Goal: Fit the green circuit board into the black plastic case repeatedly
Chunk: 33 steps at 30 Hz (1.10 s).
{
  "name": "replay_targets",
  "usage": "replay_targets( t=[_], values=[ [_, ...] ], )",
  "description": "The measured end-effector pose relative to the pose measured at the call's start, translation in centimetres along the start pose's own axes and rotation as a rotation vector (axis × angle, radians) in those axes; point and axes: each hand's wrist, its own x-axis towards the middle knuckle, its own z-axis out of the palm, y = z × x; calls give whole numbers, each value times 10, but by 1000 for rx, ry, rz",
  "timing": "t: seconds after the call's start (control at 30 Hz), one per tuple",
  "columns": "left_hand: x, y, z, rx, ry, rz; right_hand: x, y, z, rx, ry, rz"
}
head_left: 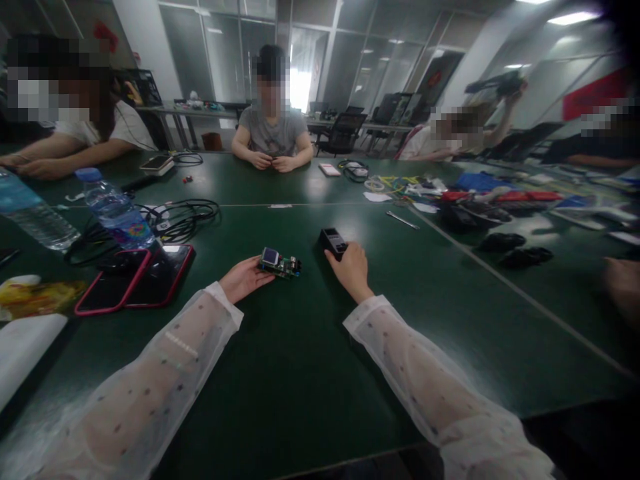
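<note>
A small green circuit board (286, 268) with a little grey screen is held at its left end by my left hand (246, 279), thumb and fingers around its edge. To the right, my right hand (353, 268) grips a black box-shaped device (334, 241) with its thumb on the near side and its fingers on the far side. A short stretch of green table separates the board from the black device. Whether the device touches the tabletop is hard to tell.
Left on the green table (280, 387) are two red-edged phones (163, 277), water bottles (117, 210) and black cables (193, 220). A wrench (403, 220) lies ahead right, near tangled cables and a red tool (500, 196). Several people sit around.
</note>
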Motion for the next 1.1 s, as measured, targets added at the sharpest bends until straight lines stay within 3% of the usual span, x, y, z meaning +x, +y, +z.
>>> replay_targets(
  t=[0.67,1.1],
  values=[
    [2,-1,-6,7,-38,1,-5,-4,-1,34,23,-10],
    [0,-1,-3,-9,-19,-4,-3,-4,-3,105,124,-60]
  ],
)
